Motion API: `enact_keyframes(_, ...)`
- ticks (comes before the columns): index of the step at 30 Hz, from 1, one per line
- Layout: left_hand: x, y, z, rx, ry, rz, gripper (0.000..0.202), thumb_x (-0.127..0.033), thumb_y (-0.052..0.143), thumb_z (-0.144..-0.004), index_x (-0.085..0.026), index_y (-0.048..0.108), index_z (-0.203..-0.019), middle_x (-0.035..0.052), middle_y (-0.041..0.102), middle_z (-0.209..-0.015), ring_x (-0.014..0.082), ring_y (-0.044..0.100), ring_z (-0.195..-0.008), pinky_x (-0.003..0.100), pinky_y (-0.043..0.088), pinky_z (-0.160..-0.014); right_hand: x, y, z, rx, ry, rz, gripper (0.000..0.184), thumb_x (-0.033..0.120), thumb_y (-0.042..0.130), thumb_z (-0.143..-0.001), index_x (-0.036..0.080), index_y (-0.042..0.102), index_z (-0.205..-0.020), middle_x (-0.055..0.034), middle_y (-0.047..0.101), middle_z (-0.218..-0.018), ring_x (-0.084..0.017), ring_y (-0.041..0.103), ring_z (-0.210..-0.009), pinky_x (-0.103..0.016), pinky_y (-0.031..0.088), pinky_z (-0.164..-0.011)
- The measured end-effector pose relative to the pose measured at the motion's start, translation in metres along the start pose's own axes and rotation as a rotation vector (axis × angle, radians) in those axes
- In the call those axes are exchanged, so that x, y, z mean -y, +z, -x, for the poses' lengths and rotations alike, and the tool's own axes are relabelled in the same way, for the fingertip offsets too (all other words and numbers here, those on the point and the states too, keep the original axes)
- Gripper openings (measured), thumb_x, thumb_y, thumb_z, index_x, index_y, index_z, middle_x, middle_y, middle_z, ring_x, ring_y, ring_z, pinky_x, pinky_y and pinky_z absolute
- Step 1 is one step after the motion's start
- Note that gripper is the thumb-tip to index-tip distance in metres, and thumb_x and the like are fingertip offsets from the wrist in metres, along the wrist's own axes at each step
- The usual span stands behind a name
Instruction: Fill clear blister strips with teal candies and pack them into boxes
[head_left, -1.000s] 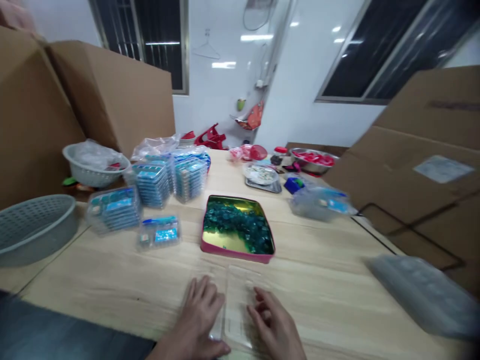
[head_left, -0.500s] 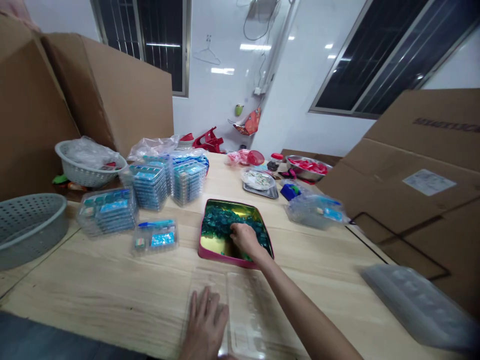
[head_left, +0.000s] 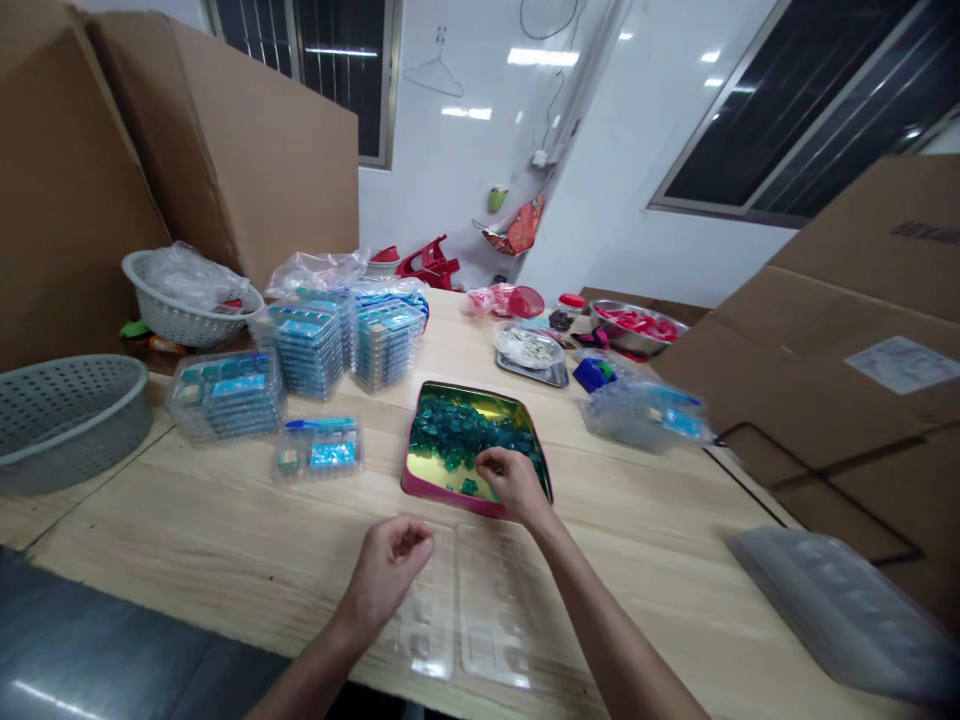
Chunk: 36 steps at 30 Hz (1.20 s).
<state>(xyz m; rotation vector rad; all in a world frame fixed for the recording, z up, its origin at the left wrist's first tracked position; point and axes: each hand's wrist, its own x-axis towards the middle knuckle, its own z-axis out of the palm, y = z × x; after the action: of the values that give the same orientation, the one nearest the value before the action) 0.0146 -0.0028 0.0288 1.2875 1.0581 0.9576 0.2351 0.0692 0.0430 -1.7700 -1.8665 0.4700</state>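
Observation:
A pink-rimmed tin with a gold inside point(head_left: 427, 487) holds a heap of teal translucent gem-like pieces point(head_left: 457, 425). Over its near right part is my right hand point(head_left: 514, 480), fingertips pinched together; what they hold, if anything, is hidden. A clear plastic clamshell tray point(head_left: 491, 610) lies opened out flat on the table in front of me, two halves side by side. My left hand point(head_left: 386, 570) is above its left half with fingers curled in to the thumb, and I cannot make out anything in them.
Left of the tin lies a filled clear case point(head_left: 321, 452), with stacks of filled cases point(head_left: 304, 345) behind. Grey baskets point(head_left: 71, 425) stand far left. To the right are a bagged bundle point(head_left: 645, 412), stacked empty trays point(head_left: 840, 610) and a large carton point(head_left: 832, 310).
My left hand has risen from lying flat on the clear tray and curled its fingers. My right hand stays pinched at the tin, slightly nearer its right side. The view has shifted.

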Motion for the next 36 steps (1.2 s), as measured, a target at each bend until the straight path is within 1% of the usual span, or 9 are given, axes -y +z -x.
enact_keyframes(4, 0.001, 0.004, 0.001, 0.023, 0.004, -0.021, 0.015, -0.027, 0.062, -0.071, -0.013, 0.066, -0.073, 0.0043, 0.064, -0.070, 0.0148, 0.058, -0.068, 0.023, 0.044, -0.064, -0.005, -0.001, -0.012, 0.176, -0.014, 0.040, 0.015, 0.009, 0.059, -0.062, 0.016, 0.070, -0.068, -0.0030, 0.069, -0.065, -0.017, 0.062, -0.064, -0.023, 0.040, -0.057)
enact_keyframes(8, 0.003, 0.003, 0.000, 0.015, -0.002, -0.016, 0.013, -0.025, 0.062, -0.071, -0.013, 0.065, -0.071, 0.0038, 0.064, -0.067, 0.0143, 0.056, -0.064, 0.023, 0.042, -0.061, -0.006, 0.003, -0.019, 0.255, -0.040, 0.035, 0.013, 0.006, 0.062, -0.054, 0.016, 0.065, -0.059, 0.0001, 0.065, -0.059, -0.014, 0.057, -0.060, -0.021, 0.036, -0.053)
enact_keyframes(11, 0.003, 0.000, -0.003, -0.039, 0.016, -0.006, 0.012, -0.024, 0.062, -0.071, -0.013, 0.066, -0.069, 0.0034, 0.064, -0.066, 0.0144, 0.057, -0.064, 0.023, 0.043, -0.062, -0.001, 0.002, -0.010, 0.203, -0.022, -0.074, 0.006, 0.013, 0.062, -0.062, 0.015, 0.064, -0.067, 0.0001, 0.062, -0.062, -0.013, 0.055, -0.059, -0.022, 0.037, -0.054)
enact_keyframes(17, -0.003, 0.011, -0.004, -0.144, 0.058, 0.097, 0.016, -0.025, 0.062, -0.074, -0.013, 0.071, -0.077, 0.0058, 0.070, -0.075, 0.0168, 0.062, -0.072, 0.024, 0.047, -0.067, 0.038, 0.007, 0.044, 0.108, -0.033, -0.663, 0.019, 0.030, 0.069, -0.068, 0.017, 0.058, -0.076, 0.0005, 0.058, -0.069, -0.012, 0.054, -0.061, -0.022, 0.043, -0.055)
enact_keyframes(22, -0.003, 0.022, 0.003, -0.210, 0.007, 0.249, 0.014, -0.023, 0.066, -0.069, -0.013, 0.071, -0.077, 0.0056, 0.071, -0.077, 0.0178, 0.064, -0.074, 0.026, 0.049, -0.071, 0.059, 0.030, 0.085, -0.035, -0.012, -0.646, 0.019, 0.035, 0.066, -0.076, 0.018, 0.065, -0.083, -0.0043, 0.061, -0.075, -0.016, 0.057, -0.067, -0.026, 0.047, -0.059)
enact_keyframes(25, -0.004, 0.020, 0.006, -0.209, -0.049, 0.356, 0.010, -0.020, 0.070, -0.062, -0.013, 0.068, -0.069, 0.0032, 0.069, -0.068, 0.0151, 0.061, -0.066, 0.025, 0.048, -0.067, 0.061, 0.040, 0.096, -0.039, 0.000, -0.701, 0.019, 0.036, 0.060, -0.082, 0.019, 0.067, -0.086, -0.0052, 0.062, -0.077, -0.017, 0.059, -0.070, -0.028, 0.049, -0.063)
enact_keyframes(28, -0.006, 0.015, 0.007, -0.200, -0.090, 0.404, 0.010, -0.018, 0.072, -0.057, -0.013, 0.066, -0.063, 0.0008, 0.065, -0.061, 0.0121, 0.057, -0.059, 0.023, 0.044, -0.061, 0.060, 0.045, 0.100, -0.032, 0.045, -0.846, 0.019, 0.038, 0.065, -0.077, 0.019, 0.066, -0.082, -0.0048, 0.062, -0.078, -0.017, 0.059, -0.071, -0.029, 0.050, -0.064)
enact_keyframes(32, -0.005, 0.008, 0.008, -0.138, -0.155, 0.411, 0.012, -0.018, 0.072, -0.053, -0.012, 0.063, -0.057, -0.0008, 0.060, -0.056, 0.0091, 0.051, -0.054, 0.021, 0.039, -0.057, 0.057, 0.046, 0.100, 0.134, 0.169, -1.110, 0.024, 0.036, 0.075, -0.067, 0.018, 0.062, -0.076, -0.0051, 0.064, -0.089, -0.014, 0.058, -0.069, -0.024, 0.048, -0.057)
enact_keyframes(36, -0.003, 0.002, 0.011, -0.083, -0.204, 0.363, 0.011, -0.014, 0.070, -0.051, -0.012, 0.061, -0.057, -0.0021, 0.058, -0.053, 0.0082, 0.049, -0.052, 0.020, 0.036, -0.055, 0.056, 0.048, 0.104, 0.252, 0.217, -1.281, 0.026, 0.031, 0.078, -0.062, 0.018, 0.059, -0.074, -0.0012, 0.061, -0.077, -0.012, 0.053, -0.065, -0.021, 0.043, -0.055)
